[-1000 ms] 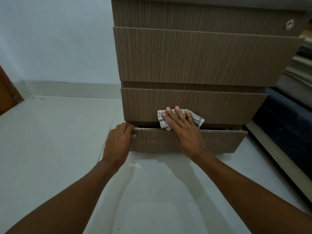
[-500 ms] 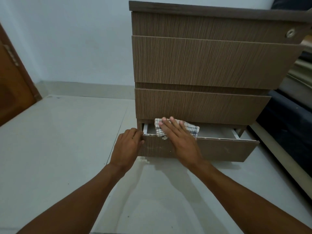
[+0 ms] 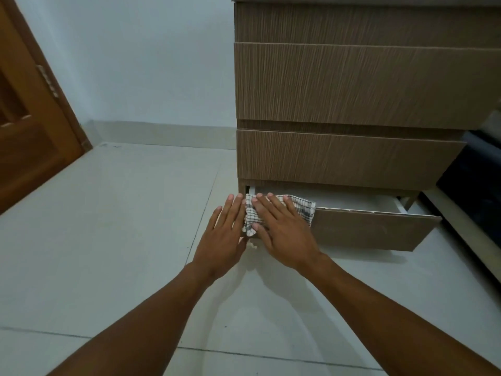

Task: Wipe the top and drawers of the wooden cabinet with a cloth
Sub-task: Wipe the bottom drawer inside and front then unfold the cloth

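Head view. Wooden cabinet (image 3: 352, 85) stands on the tiled floor (image 3: 122, 240); its top is barely in frame. Bottom drawer (image 3: 371, 230) sits partway out, the two above it closed. Your right hand (image 3: 287, 232) lies flat on the checked cloth (image 3: 305, 208), fingers straight, pressing it over the left end of the drawer's top edge. Your left hand (image 3: 222, 237) is just beside it at the drawer's left corner, grip spread, holding nothing. Judgement: you're on the bottom drawer, with the edge and front to the right of the cloth yet to cover. Can't tell whether the top and upper drawers are done.
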